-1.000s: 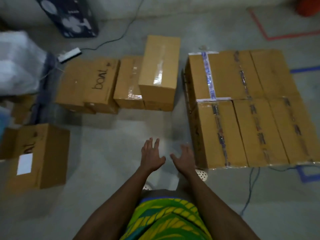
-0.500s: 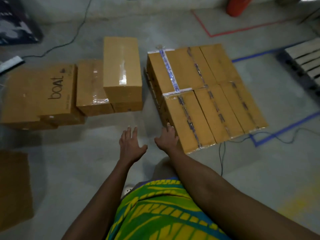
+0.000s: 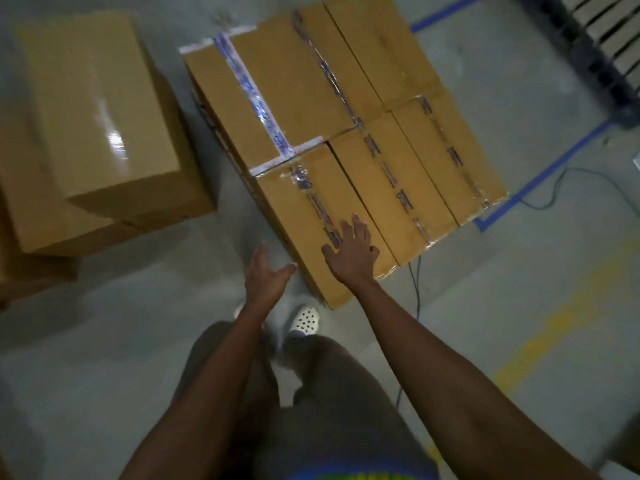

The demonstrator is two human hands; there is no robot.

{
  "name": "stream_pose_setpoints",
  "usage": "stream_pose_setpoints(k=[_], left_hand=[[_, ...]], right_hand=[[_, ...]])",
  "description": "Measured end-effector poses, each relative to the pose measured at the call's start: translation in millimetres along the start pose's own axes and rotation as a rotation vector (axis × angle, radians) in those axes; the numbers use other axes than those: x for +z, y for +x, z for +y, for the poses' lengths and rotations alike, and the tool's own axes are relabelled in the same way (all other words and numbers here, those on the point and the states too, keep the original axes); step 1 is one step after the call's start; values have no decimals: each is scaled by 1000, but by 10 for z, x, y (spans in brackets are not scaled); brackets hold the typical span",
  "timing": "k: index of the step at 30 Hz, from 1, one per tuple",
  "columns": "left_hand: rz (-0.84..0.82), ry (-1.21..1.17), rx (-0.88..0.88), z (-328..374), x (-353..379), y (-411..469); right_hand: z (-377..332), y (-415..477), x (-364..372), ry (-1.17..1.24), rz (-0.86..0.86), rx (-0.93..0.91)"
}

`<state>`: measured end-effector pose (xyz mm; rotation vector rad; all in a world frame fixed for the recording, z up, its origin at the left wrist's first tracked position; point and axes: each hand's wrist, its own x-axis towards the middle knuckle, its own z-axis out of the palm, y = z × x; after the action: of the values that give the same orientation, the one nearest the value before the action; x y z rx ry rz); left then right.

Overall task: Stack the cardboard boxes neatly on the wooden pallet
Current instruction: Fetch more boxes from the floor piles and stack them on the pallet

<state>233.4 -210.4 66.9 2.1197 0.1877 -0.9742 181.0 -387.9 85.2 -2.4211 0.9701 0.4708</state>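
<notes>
A block of several taped cardboard boxes [image 3: 346, 109] fills the middle of the head view; the pallet under them is hidden. My right hand [image 3: 351, 256] lies flat with spread fingers on top of the nearest box [image 3: 311, 202], by its front corner. My left hand [image 3: 265, 277] is open beside that box's left side, thumb towards the box edge; whether it touches is unclear. A large loose box [image 3: 93, 109] stands on other boxes at the left, apart from the block.
An empty wooden pallet [image 3: 609, 32] lies at the top right. Blue tape [image 3: 540, 174] marks the floor around the block, and a thin cable [image 3: 415, 289] runs along the floor by its front. My white shoe [image 3: 304, 318] stands just before the nearest box.
I have stepped closer to the block and the view turned right. My right hand rose from the box's side onto its top; my left hand moved in beside the box.
</notes>
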Motion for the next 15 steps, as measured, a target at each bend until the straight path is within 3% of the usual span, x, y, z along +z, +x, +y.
stream_pose_setpoints(k=[5,9,11,15], left_hand=[[-34,-185,-86,142,722,1499],[115,-397,-247,107,1106,2696],[217,-496,-331,-36,1176,3166],[215,-585,-367,103,1121,3485]], right_hand=[[302,1883,400,44,5,96],[581,3239,760,19,-24,133],[720,3692,912,-6,-14,165],[904,3960,1213,1,9,182]])
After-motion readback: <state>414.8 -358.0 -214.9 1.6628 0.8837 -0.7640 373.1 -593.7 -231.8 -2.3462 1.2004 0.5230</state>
